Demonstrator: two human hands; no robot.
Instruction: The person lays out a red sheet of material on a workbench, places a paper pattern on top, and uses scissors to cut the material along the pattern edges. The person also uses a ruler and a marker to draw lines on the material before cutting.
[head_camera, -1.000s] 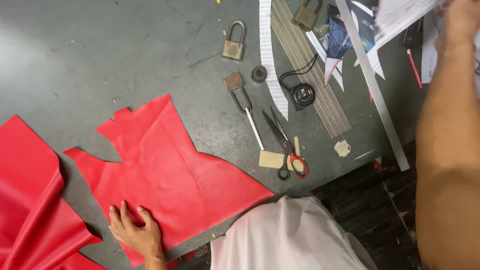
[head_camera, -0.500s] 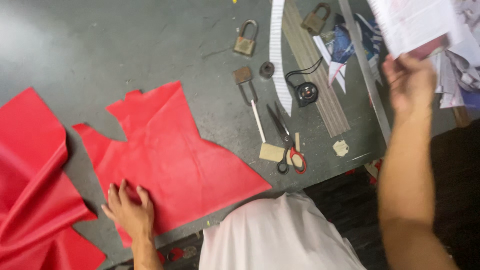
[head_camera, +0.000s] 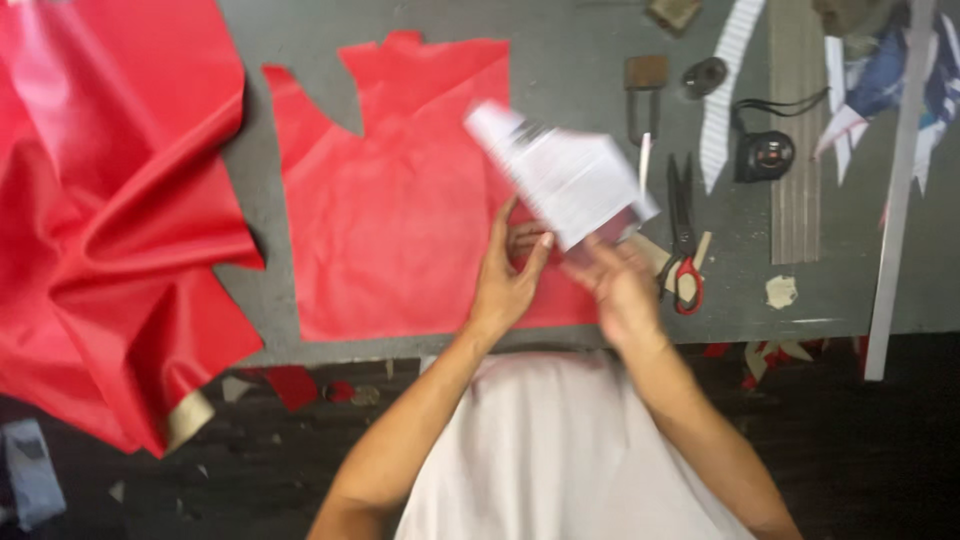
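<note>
Standing close against the near edge of the grey table (head_camera: 420, 40), white shirt (head_camera: 560, 450) at the bottom of view, both forearms reaching up over the work. Left hand (head_camera: 508, 275) raised above the flat red cut piece (head_camera: 400, 210), fingers spread and open, clamped on nothing, thumb tip near the lower edge of the white paper (head_camera: 562, 175). Right hand (head_camera: 622, 285) blurred just beside it, fingers seemingly pinched on the paper's lower corner, though too smeared to be sure of the grip. Paper itself up in the air, tilted, over the right edge of the cut piece and not lying on it. Likely trouble, as a judgement: with only one corner pinched and the paper in motion, easy to lose it or crease it; a loose drop could land it askew on the red piece, or drag that piece out of place, since nothing weighs it down. Red-handled scissors (head_camera: 684, 235) just right of the right hand, blades pointing away, close enough to be knocked or caught by a quick sweep of the wrist. Further left, crumpled red sheet (head_camera: 110, 230) hanging over the table edge, apt to slide off. Farther back, a black round tool (head_camera: 765, 155), a long metal ruler (head_camera: 900, 190) and a striped strip (head_camera: 725, 90), well apart from the hands.
</note>
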